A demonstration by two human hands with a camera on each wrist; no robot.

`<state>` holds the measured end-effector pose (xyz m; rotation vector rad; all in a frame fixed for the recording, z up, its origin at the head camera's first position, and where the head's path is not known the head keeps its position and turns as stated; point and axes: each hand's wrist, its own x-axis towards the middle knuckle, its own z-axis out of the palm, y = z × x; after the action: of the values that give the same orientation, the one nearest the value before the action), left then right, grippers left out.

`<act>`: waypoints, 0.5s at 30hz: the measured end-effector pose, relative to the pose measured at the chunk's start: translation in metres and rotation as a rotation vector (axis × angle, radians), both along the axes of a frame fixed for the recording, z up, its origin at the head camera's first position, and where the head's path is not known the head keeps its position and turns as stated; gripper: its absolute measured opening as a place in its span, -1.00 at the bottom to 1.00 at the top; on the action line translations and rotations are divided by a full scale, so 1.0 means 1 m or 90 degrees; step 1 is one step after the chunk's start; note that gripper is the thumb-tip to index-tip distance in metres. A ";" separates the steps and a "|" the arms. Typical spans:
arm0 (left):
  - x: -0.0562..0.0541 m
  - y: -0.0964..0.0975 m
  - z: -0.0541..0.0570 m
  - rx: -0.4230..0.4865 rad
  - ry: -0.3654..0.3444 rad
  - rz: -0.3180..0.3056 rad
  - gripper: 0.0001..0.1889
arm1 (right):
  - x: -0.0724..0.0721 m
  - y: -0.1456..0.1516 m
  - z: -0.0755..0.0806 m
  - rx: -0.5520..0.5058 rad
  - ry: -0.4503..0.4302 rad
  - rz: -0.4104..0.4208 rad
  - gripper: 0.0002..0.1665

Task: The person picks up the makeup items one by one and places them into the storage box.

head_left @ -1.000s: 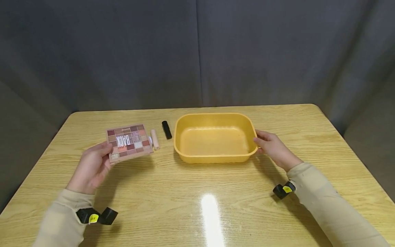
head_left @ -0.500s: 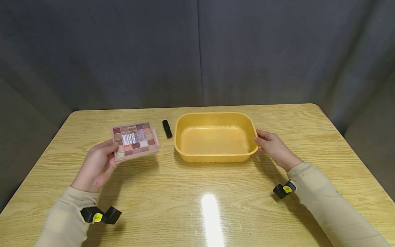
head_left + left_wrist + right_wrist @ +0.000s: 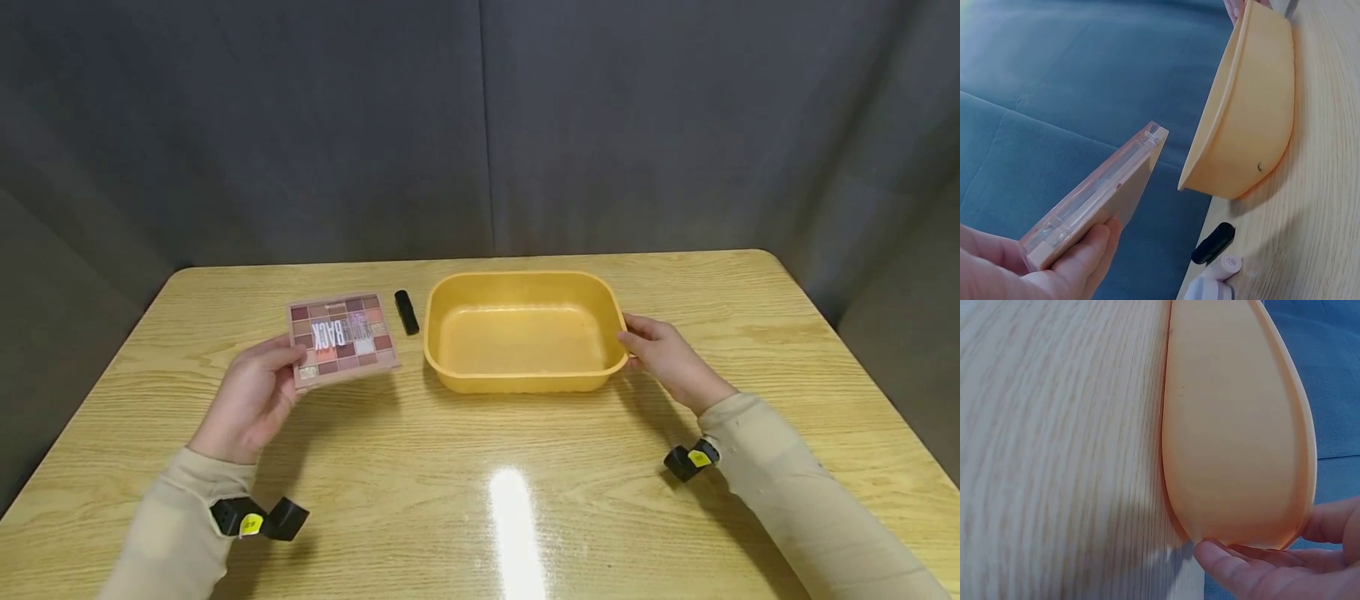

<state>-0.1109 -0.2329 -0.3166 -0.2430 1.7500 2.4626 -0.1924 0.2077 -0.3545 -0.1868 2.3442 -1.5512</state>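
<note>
An eyeshadow palette with a clear lid, its many colour pans showing through, is held by its left edge in my left hand. The thumb lies on top and the fingers support it from below, raised over the table, as the left wrist view shows. My right hand grips the right end of a yellow plastic basin, thumb at the rim and fingertips under it against the outer wall. The basin stands on the table with nothing inside. Between palette and basin lies a black lipstick-like tube.
In the left wrist view a pale pink tube and a white item lie beside the black tube; the palette hides them in the head view. The wooden table ends at a dark grey curtain.
My left hand has carried the palette to the right, nearer the basin, and it now covers the pale pink tube in the head view. The right hand and basin stay put.
</note>
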 end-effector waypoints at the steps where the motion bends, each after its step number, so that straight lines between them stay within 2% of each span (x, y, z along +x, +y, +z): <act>1: 0.000 0.002 0.000 0.000 -0.002 -0.001 -0.49 | 0.000 0.000 0.000 0.001 0.000 -0.001 -0.38; 8: 0.000 0.012 -0.001 -0.032 0.003 -0.023 -0.48 | 0.002 -0.001 -0.001 -0.006 -0.001 -0.001 -0.38; 15: -0.003 0.022 0.000 -0.036 -0.004 -0.030 -0.47 | 0.002 -0.001 -0.001 -0.007 -0.001 0.000 -0.38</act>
<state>-0.1134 -0.2104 -0.3165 -0.2122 1.8036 2.3801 -0.1906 0.2064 -0.3553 -0.1876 2.3347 -1.5650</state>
